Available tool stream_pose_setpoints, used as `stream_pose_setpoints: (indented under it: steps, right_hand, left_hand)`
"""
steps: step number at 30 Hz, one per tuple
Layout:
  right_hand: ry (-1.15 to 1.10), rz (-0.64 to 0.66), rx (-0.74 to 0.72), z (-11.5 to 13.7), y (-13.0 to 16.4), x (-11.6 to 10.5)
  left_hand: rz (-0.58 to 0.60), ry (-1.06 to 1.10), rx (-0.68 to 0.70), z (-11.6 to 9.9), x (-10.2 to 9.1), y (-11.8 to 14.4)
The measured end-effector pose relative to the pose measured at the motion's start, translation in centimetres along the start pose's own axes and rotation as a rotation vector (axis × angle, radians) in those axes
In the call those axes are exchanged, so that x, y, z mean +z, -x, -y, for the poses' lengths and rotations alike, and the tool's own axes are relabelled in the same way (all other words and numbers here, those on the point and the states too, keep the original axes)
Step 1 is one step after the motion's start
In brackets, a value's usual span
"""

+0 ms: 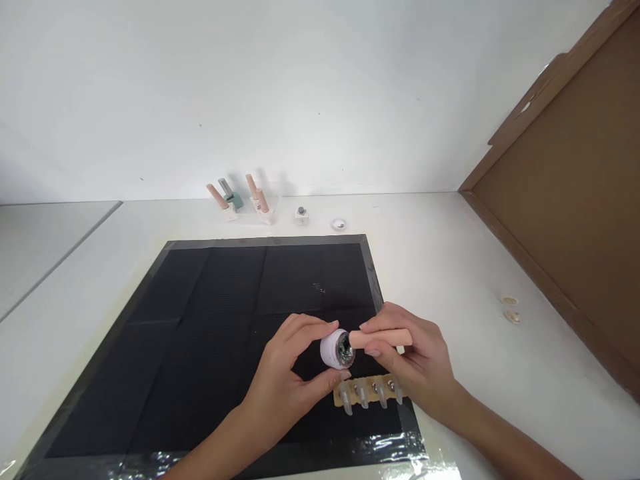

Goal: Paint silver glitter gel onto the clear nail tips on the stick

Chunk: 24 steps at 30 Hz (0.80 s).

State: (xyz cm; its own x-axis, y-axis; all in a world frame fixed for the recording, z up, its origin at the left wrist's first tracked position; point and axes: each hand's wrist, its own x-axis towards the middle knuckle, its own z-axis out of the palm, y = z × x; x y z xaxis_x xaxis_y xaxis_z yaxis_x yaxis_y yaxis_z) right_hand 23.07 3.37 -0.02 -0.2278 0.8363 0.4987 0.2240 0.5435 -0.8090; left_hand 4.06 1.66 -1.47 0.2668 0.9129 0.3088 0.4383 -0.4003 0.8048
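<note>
My left hand (295, 367) is closed round a small pale lilac jar (329, 349), tilted with its mouth to the right. Dark, shiny silvery stuff (345, 349) shows inside. Between thumb and fingers, my right hand (415, 353) pinches a peach nail polish brush cap (383, 338). Its end points left into the jar's mouth; the bristles cannot be told from the contents. Just below my hands lies a tan strip (369, 385) bearing several clear false nail tips (363, 397). My right hand partly covers its right end.
A black mat (215, 347) is taped to the white table (480, 267). Along the back stand several peach-capped bottles (263, 203), a grey-capped green bottle (231, 193), a small uncapped bottle (301, 217) and a round white lid (339, 225). Cardboard (565, 200) rises at right, near two small beige pieces (511, 315).
</note>
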Motion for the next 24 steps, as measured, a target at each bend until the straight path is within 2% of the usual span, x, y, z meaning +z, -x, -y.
stream_pose_setpoints:
  steps: [18, 24]
  right_hand:
    - [0.000, -0.041, -0.005, -0.37, 0.22, 0.05]
    - [-0.093, -0.132, 0.062, -0.40, 0.40, -0.12]
  left_hand:
    - [0.016, -0.038, 0.051, 0.35, 0.02, 0.16]
    - [0.028, 0.060, -0.082, 0.35, -0.35, 0.27]
